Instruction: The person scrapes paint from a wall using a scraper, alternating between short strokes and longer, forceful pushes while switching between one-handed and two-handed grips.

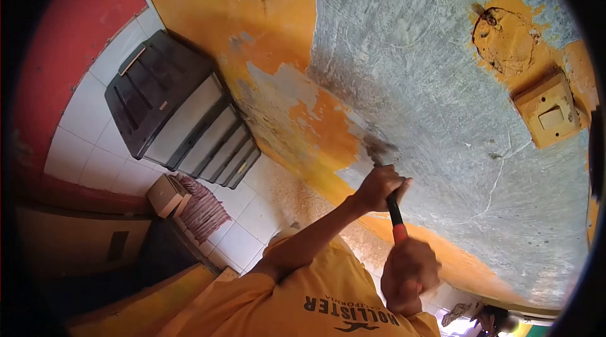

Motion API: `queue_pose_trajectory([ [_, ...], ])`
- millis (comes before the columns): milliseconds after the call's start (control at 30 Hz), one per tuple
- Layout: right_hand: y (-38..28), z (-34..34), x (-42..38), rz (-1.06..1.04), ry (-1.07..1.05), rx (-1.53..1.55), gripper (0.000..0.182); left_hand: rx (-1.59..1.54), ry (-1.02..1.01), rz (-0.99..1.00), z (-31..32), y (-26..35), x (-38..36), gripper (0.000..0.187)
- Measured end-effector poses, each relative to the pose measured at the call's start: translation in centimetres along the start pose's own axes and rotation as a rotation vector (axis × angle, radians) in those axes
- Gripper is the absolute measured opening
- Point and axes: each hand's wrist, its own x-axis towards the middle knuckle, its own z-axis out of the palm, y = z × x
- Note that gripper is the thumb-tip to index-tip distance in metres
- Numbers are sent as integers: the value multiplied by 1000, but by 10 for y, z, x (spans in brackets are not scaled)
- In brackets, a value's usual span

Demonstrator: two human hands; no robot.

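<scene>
The orange wall (404,65), partly bare grey, appeared to call for short, even strokes along the paint edge, with the tool angle kept shallow. The drawer unit (196,106) stood to the left; its contents were not discernible. The scraper (394,209) was tilted, its blurred tip at the wall. The left hand (380,188) clasped its shaft; the right hand (410,274), nearer, gripped the handle.

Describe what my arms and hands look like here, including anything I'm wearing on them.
Your left hand and right hand are bare, with no gloves visible; the right is blurred. Your left forearm is uncovered below a yellow-orange sleeve. The matching shirt has dark lettering reading HOLLISTER CALIFORNIA.
</scene>
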Motion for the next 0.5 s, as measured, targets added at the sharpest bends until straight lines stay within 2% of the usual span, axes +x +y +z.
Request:
queue_pose_trajectory([
  [67,-15,11,10,-186,28,75,38,-23,69,70,-7,15,20,39],
  [167,3,9,9,-211,-113,72,35,-25,143,65,-6,-4,4,40],
  [233,11,18,6,-242,-153,130,26,23,141,-12,-9,-5,-3,41],
  [300,1,20,14,-166,-147,91,39,42,157,-44,-9,0,2,42],
  [333,-2,17,17,-191,-155,105,38,27,135,20,-9,8,12,42],
  [433,-5,12,18,-252,-205,129,36,-11,247,107,-3,4,15,42],
  [500,4,18,6,-291,-246,91,33,-53,232,99,-8,-8,2,41],
])
